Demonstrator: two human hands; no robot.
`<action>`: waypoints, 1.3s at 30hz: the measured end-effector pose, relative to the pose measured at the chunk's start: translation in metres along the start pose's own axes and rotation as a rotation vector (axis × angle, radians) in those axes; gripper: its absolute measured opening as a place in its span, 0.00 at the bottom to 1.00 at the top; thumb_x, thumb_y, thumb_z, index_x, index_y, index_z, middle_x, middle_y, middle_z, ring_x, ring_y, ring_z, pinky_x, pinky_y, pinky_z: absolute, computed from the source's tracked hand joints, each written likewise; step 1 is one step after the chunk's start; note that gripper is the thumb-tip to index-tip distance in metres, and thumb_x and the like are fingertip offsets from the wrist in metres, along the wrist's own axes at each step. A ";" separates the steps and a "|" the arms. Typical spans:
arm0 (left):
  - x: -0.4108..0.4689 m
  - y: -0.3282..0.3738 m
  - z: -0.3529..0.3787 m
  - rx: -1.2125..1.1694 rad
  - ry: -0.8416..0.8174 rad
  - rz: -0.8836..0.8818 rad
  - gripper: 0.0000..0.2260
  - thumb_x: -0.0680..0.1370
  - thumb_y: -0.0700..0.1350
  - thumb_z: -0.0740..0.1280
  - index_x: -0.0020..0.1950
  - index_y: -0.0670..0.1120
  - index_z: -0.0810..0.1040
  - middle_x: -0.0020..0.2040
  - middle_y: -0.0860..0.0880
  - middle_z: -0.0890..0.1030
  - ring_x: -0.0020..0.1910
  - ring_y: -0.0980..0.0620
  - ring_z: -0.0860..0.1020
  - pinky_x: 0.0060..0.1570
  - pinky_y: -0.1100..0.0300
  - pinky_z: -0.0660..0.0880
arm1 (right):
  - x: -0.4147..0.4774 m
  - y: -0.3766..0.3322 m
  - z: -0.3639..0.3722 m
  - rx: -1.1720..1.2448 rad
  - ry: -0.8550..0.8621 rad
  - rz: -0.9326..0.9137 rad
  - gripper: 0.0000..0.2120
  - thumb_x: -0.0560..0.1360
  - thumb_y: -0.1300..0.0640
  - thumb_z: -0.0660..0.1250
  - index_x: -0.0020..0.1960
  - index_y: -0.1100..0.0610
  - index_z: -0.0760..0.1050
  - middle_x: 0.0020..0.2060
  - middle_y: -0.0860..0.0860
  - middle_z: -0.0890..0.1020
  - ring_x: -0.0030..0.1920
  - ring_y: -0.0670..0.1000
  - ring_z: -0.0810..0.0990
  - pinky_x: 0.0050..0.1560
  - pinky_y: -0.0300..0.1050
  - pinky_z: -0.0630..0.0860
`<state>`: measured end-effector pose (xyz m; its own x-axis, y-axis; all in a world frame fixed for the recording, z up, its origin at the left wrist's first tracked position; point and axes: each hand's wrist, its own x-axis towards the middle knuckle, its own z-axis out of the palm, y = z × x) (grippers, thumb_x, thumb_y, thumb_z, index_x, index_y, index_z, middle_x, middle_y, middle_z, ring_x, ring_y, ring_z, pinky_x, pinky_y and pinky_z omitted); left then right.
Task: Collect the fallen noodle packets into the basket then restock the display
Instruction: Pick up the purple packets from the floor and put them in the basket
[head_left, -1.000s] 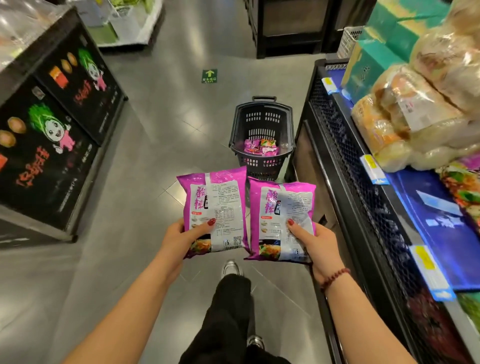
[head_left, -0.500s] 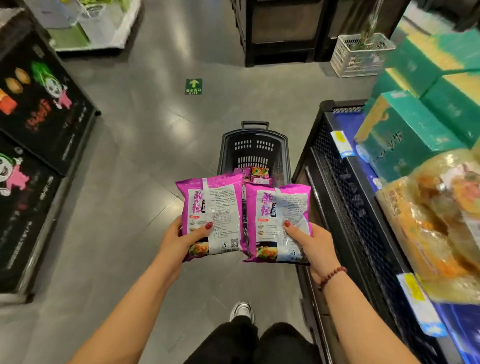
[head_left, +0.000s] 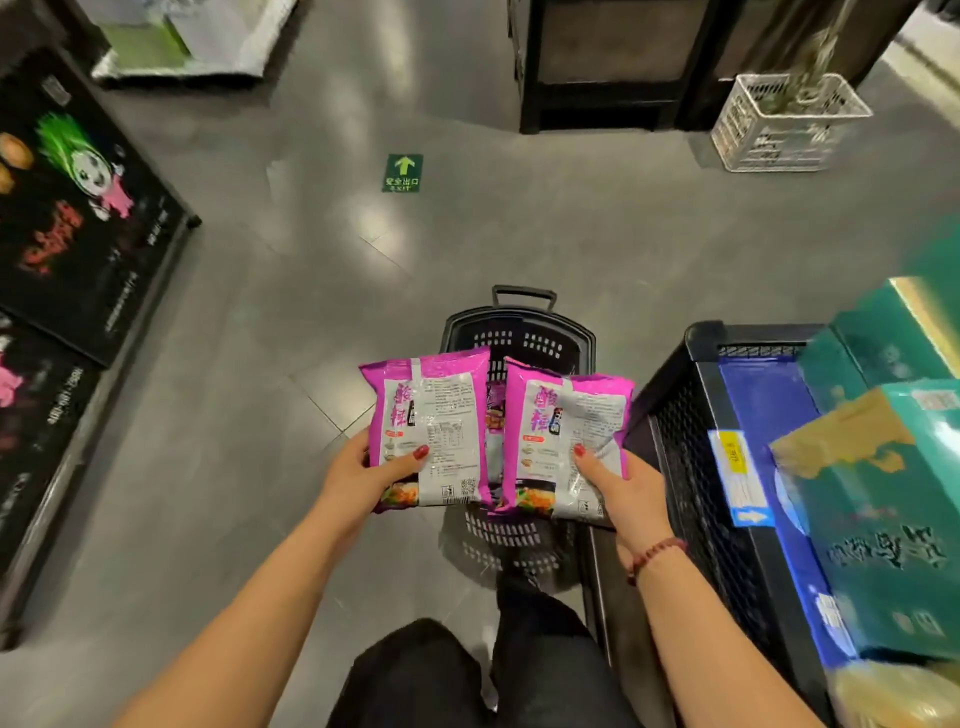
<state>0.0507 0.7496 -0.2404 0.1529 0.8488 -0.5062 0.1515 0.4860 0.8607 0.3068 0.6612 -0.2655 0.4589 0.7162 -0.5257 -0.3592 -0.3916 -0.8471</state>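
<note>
Left hand (head_left: 363, 475) pinches the left magenta plastic noodle packet (head_left: 431, 421) at its lower-left corner. Thumb on the printed face, other fingers hidden behind, so clamped on the bag.

Black perforated plastic basket (head_left: 524, 340) stands on the grey tiled floor (head_left: 260, 364) at 12 o'clock from both hands, partly covered by the packets. Something packet-like shows inside, in the gap between them.

Right magenta plastic noodle packet (head_left: 566, 415) is pinched the same way by the right hand (head_left: 628, 493): thumb on the lower face, fingers behind. Both packets hang over the basket mouth, near edges almost touching.

Step looks like the drop. Push both fully over the opening, lower, then spread the thumbs so they land flat, not on the rim.

Black mesh display shelf (head_left: 691, 467) is at 3 o'clock, just beside the basket. Keep the right forearm off it.
</note>
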 end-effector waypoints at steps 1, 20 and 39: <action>0.012 0.006 0.003 0.007 0.007 0.000 0.15 0.72 0.40 0.75 0.57 0.49 0.78 0.49 0.49 0.86 0.46 0.47 0.85 0.47 0.47 0.82 | 0.014 -0.006 0.004 -0.012 -0.005 0.004 0.10 0.72 0.60 0.73 0.53 0.58 0.80 0.46 0.52 0.86 0.45 0.51 0.85 0.46 0.50 0.81; 0.234 0.018 0.041 0.176 -0.143 -0.140 0.13 0.74 0.40 0.74 0.56 0.48 0.77 0.48 0.54 0.84 0.43 0.58 0.84 0.35 0.65 0.79 | 0.191 -0.002 0.044 -0.065 0.215 0.100 0.10 0.73 0.59 0.72 0.54 0.54 0.78 0.44 0.47 0.84 0.40 0.42 0.84 0.35 0.35 0.79; 0.392 -0.290 0.109 0.315 0.087 -0.345 0.15 0.75 0.42 0.73 0.60 0.50 0.78 0.52 0.53 0.84 0.51 0.55 0.82 0.53 0.55 0.80 | 0.380 0.280 0.019 -0.394 0.285 0.304 0.10 0.71 0.57 0.74 0.51 0.59 0.81 0.40 0.50 0.83 0.38 0.44 0.81 0.31 0.30 0.76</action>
<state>0.1734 0.9185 -0.6941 -0.0385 0.6697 -0.7416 0.4698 0.6672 0.5781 0.3647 0.8343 -0.7010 0.6028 0.3749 -0.7043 -0.2044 -0.7807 -0.5905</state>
